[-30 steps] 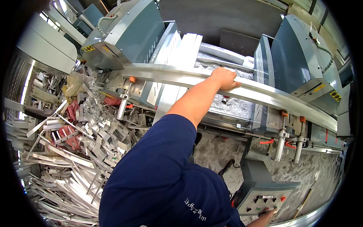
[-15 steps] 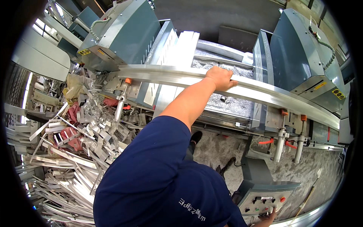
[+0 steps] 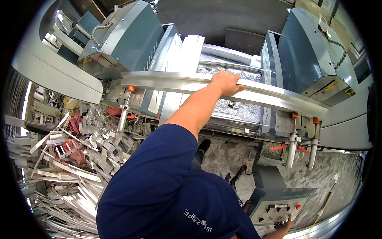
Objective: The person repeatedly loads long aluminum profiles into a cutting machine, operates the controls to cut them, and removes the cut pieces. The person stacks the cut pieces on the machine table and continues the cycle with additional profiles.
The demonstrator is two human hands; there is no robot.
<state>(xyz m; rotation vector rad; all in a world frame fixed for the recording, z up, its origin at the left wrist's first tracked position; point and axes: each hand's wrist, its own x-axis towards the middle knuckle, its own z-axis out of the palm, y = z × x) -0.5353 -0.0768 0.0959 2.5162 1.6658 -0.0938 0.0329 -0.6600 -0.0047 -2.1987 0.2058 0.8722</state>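
Note:
My left hand (image 3: 227, 83) is closed over the middle of a long silvery aluminium profile (image 3: 167, 82), its fingers wrapped over the far edge. The profile lies crosswise between two blue-grey saw heads (image 3: 131, 36). Orange-tipped clamp cylinders stand against its near side, one clamp (image 3: 124, 113) at the left and a pair of clamps (image 3: 292, 147) at the right. Down at the lower right, my right hand (image 3: 283, 228) is at a control panel (image 3: 267, 208), a finger stretched to one of its lower buttons. Part of that hand is cut off or dark.
A pale grey guard (image 3: 59, 75) stands at the left end, another guard (image 3: 344, 131) at the right end. A big heap of metal offcuts (image 3: 79, 171) fills the left floor. Metal shavings cover the machine bed (image 3: 238, 109). A long-handled tool (image 3: 324, 203) lies at the right.
Both pale grey guards have swung inward, the right one now covering the profile's right end. My left hand stays on the profile and my right hand at the panel. The view has shifted slightly.

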